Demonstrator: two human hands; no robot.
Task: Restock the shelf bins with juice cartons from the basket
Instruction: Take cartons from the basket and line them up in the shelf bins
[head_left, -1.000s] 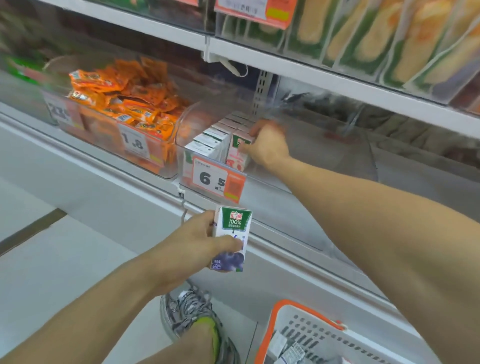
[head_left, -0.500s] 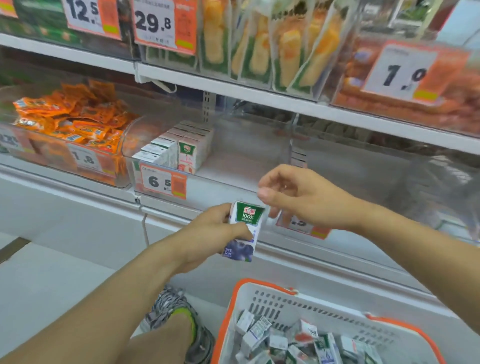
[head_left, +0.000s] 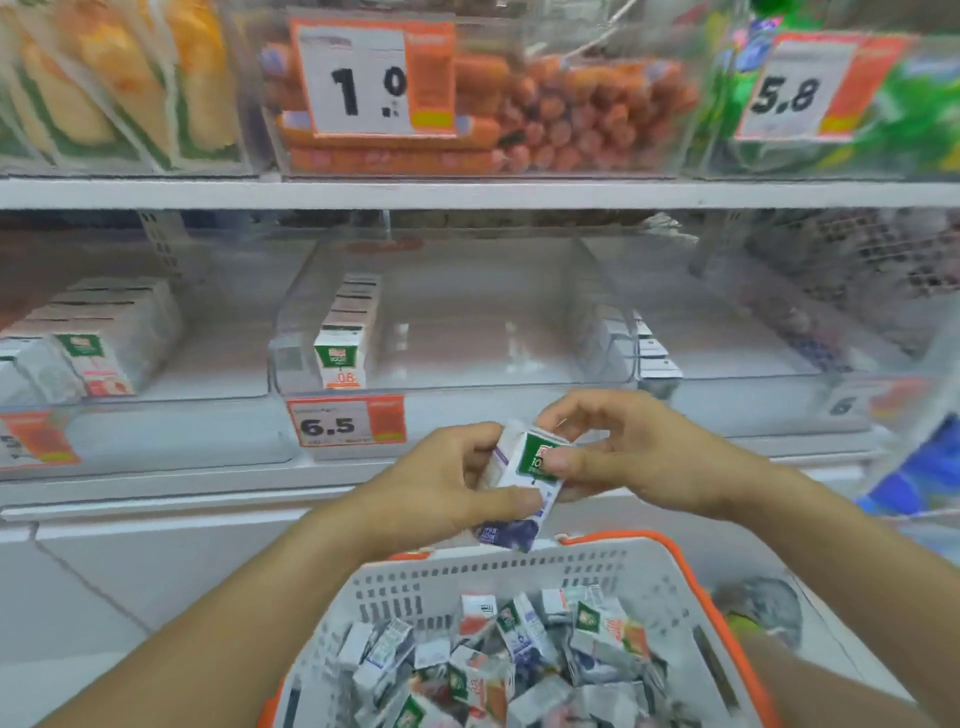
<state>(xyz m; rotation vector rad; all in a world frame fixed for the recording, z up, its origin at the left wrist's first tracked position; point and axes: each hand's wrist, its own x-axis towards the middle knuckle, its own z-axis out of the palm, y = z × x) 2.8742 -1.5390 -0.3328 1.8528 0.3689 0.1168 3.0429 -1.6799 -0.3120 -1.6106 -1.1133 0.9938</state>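
— Above the near rim of the basket (head_left: 519, 574), what are the fingers doing?

— Both sets are curling round one juice carton (head_left: 524, 480). The left hand (head_left: 441, 483) is gripping its lower left side, thumb lying across the front; the right hand (head_left: 618, 457) is pinching its green top end, thumb on the label.

— How is the carton lying?

— Tilting, long axis running from the blue bottom near the basket rim up and right toward the shelf. The right hand is sitting nearer the bins.

— And which way is the target?

— I'm judging the middle clear bin (head_left: 467, 364), straight ahead above the 6.5 price tag (head_left: 345, 423). A row of cartons (head_left: 345, 338) is standing along its left wall; the floor to the right is lying bare.

— More stock?

— Plenty of loose cartons (head_left: 519, 660) are waiting in the basket.
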